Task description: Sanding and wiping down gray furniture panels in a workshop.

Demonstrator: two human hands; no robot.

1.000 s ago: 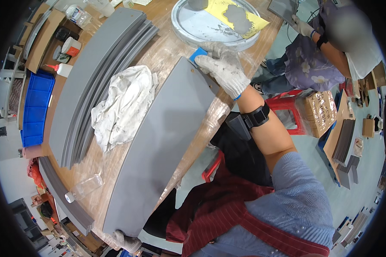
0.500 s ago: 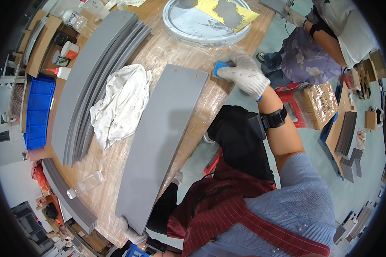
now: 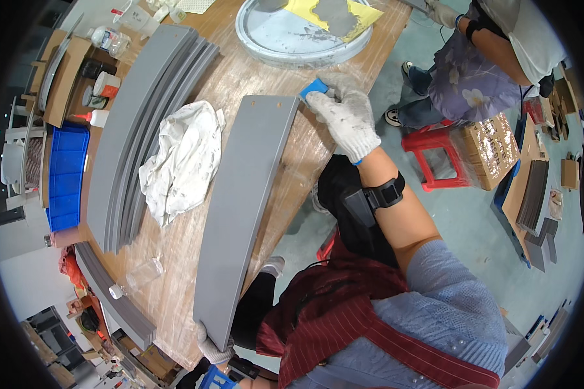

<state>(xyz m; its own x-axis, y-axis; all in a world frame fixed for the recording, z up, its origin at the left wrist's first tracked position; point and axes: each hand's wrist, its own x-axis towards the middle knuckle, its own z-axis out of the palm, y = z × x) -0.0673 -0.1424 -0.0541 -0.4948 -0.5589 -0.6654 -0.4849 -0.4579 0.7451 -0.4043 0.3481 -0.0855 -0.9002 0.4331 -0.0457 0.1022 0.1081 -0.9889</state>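
A long, slightly curved grey panel [image 3: 243,207] with two small holes at its far end lies along the near edge of the table. My left hand [image 3: 214,347], in a white knit glove, grips the panel's near end; part of its fingers is hidden. Beyond the far corner of the panel is my right hand [image 3: 349,118], also gloved, closed on a small blue block [image 3: 314,89]. The block is at the panel's far right corner; whether it touches the edge I cannot tell. A crumpled white cloth [image 3: 182,162] lies left of the panel.
Several stacked grey panels [image 3: 133,142] lie to the left. A round pale lid [image 3: 272,48] with yellow sandpaper-like sheet [image 3: 363,23] sits at the far end. A clear bottle [image 3: 145,273], a blue bin [image 3: 68,178] and a red stool [image 3: 428,155] stand around; another person [image 3: 474,84] works at far right.
My right hand has moved left with the blue block, closer to the panel's far corner. The whole view has shifted slightly; the left hand still grips the panel's near end.
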